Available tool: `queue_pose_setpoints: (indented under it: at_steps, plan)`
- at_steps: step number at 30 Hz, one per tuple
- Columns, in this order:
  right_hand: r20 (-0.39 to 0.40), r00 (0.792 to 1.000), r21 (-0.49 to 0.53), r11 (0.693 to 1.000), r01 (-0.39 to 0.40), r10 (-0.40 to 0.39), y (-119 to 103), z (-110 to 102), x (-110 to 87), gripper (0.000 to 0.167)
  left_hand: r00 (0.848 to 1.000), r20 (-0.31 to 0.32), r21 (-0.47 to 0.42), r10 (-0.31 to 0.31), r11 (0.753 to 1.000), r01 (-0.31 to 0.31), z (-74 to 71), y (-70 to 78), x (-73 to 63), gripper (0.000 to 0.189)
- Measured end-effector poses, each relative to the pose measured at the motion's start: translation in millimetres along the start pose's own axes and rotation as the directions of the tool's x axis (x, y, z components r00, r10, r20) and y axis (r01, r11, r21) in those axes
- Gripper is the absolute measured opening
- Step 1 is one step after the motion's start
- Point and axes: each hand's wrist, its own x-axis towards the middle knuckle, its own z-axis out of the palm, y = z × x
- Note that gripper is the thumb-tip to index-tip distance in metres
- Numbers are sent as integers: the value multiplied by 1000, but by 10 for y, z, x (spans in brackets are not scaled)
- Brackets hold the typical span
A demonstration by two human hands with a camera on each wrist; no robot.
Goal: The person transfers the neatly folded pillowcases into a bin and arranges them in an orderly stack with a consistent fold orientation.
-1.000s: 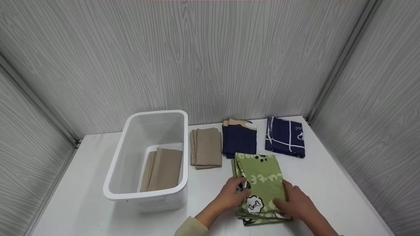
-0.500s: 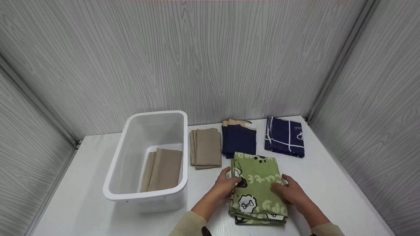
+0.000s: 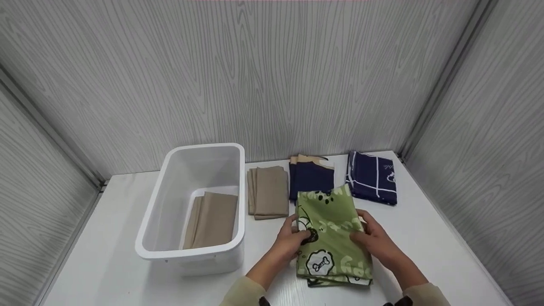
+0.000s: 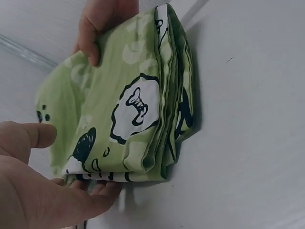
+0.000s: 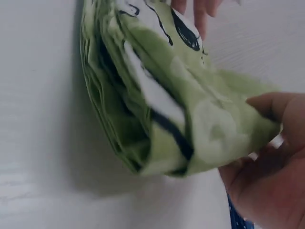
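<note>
A folded green cloth point(image 3: 335, 255) with dog, bone and letter prints lies between my two hands in the head view. At its left edge, my left hand point(image 3: 288, 241) grips it, thumb on top. My right hand point(image 3: 377, 241) holds the opposite edge with the thumb over the top face. In the left wrist view the green cloth point(image 4: 109, 100) shows several stacked layers, and fingers of the left hand point(image 4: 43, 191) reach beneath it. Seen from the right wrist, the right hand point(image 5: 276, 162) pinches a bulging side of the green cloth point(image 5: 209, 114).
Left of the cloth stands a white plastic bin point(image 3: 146, 212) with folded brown cloth point(image 3: 216, 221) inside. Behind lie another folded brown cloth point(image 3: 272, 191), a navy and tan cloth point(image 3: 312, 176) and a navy cloth with white lines point(image 3: 365, 176). Walls rise around the white table point(image 3: 114, 263).
The green cloth has shifted slightly left and away from me, and its far edge now covers part of the navy and tan cloth. Both hands have moved with it.
</note>
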Motion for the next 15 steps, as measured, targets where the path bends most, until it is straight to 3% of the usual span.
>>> queue_pose_setpoints:
  at_steps: [2, 5, 8, 11, 15]
  plan:
    - [-5, 1000, 50, 998, 25, -24, -24, -27, 28, 58, 999, -28, 19, 28, 999, -27, -13, 35, 6, 76]
    - [-85, 996, 79, 997, -12, 19, -29, -32, 96, 61, 994, -76, 50, 73, 996, -69, -43, 72, 51, 77]
    - [-175, 982, -17, 997, -70, 66, 13, -1, 139, 67, 994, -101, -11, 33, 999, -34, -91, 45, 89, 77]
    - [-227, 970, -156, 979, -128, 91, 59, 12, 85, 69, 994, -101, -78, -37, 996, 29, -139, -20, 65, 76]
    - [-203, 959, -139, 963, -230, 200, 92, 14, -25, 69, 994, -68, -143, -89, 987, 78, -218, -75, -56, 77]
